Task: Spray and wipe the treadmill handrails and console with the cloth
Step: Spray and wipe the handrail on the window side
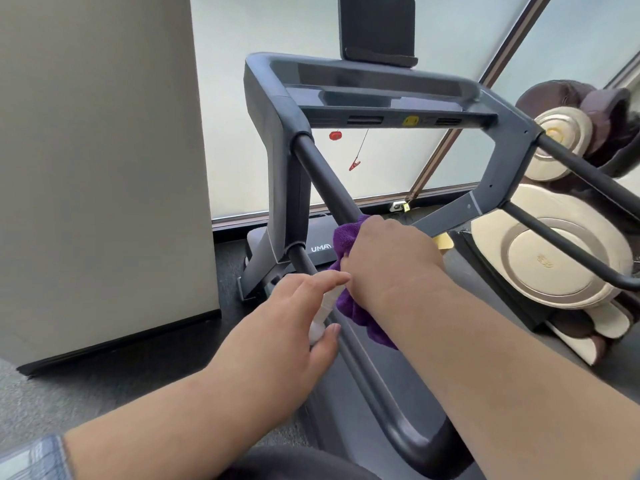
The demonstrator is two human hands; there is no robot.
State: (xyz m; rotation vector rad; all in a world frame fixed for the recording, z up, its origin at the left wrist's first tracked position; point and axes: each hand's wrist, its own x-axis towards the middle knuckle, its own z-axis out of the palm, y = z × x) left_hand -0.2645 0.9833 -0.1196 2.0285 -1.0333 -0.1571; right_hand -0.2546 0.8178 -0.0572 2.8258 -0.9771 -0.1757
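My right hand (391, 261) presses a purple cloth (346, 237) onto the treadmill's left handrail (325, 178), a dark tube running down from the console (377, 95). The cloth wraps the rail and hangs below my wrist. My left hand (298, 313) holds a small white spray bottle (322, 313) just left of the cloth, index finger stretched over its top. The bottle is mostly hidden by my fingers. The right handrail (588, 174) runs off at the right edge. A dark tablet holder (377, 27) stands above the console.
A beige wall panel (100, 168) stands close on the left. Frosted windows (235, 116) are behind the treadmill. A red safety clip (353, 165) dangles under the console. A brown and cream massage chair (554, 258) sits right of the treadmill. The treadmill belt (415, 386) lies below my arms.
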